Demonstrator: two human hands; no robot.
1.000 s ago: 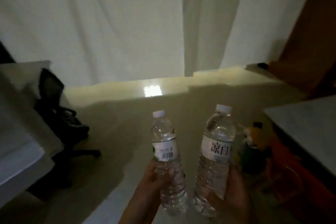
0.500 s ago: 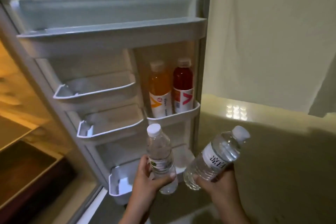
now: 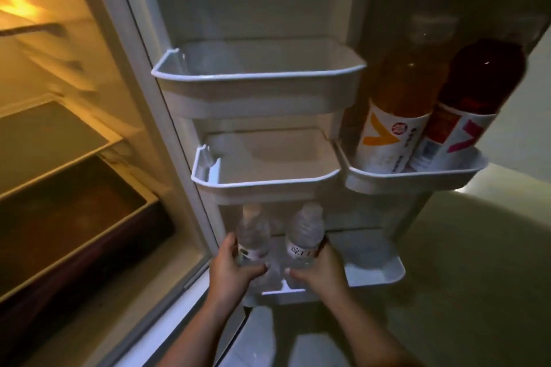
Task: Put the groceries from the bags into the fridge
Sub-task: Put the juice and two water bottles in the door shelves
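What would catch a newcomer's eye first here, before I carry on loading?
Two clear water bottles, one in the left hand and one in the right hand, are held upright side by side at the lowest door shelf. Up right, an orange drink bottle and a red drink bottle stand together in a small door bin. At far left, the fridge interior glows warm yellow.

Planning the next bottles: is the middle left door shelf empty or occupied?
Empty: the middle left door shelf shows only its bare white floor and rim.

Orange drink bottle [image 3: 399, 92], dark red drink bottle [image 3: 477, 83], white door shelves [image 3: 259, 77].
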